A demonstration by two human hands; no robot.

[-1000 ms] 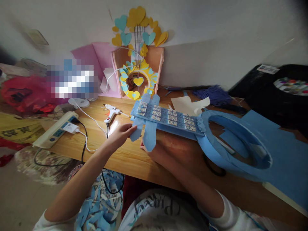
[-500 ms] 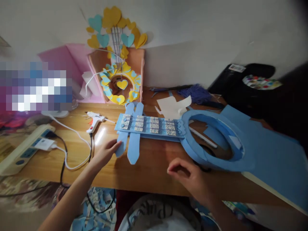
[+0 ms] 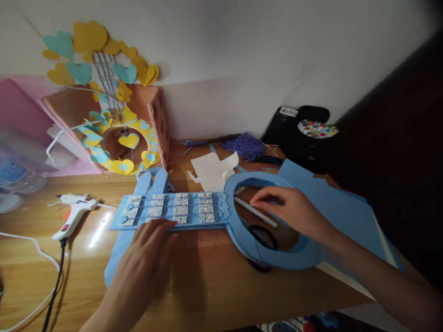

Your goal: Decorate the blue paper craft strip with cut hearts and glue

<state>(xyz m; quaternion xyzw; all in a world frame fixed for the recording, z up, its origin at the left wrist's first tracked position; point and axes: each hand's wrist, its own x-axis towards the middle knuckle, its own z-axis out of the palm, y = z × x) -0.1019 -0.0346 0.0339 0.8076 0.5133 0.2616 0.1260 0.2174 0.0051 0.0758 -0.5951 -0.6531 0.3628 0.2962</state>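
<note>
A blue guitar-shaped paper craft lies on the table, made of a long neck point(image 3: 194, 225) joined to an open ring point(image 3: 238, 244). White patterned tiles point(image 3: 180, 207) sit across the neck, with dark threads running over them. My left hand point(image 3: 148, 253) is over the lower edge of the neck, fingers stretched out, covering part of a blue strip point(image 3: 119, 253). Above the ring's opening hovers my right hand point(image 3: 294, 212), thumb and fingers pinched together; whatever may be between them is too small to see. Below its fingertips lies a white stick point(image 3: 258, 213). Scissors point(image 3: 263, 237) lie partly under the ring.
A white glue gun point(image 3: 74, 214) with a black cord lies at the left. Behind stands a box point(image 3: 157, 120) with a yellow heart-decorated craft point(image 3: 129, 166). White paper scraps point(image 3: 211, 168), purple yarn point(image 3: 244, 146) and blue sheets point(image 3: 339, 207) lie at the back and right.
My view has shifted right and closer. My left hand went from a blue strip's end to the neck; my right hand moved from below the ring to over its opening.
</note>
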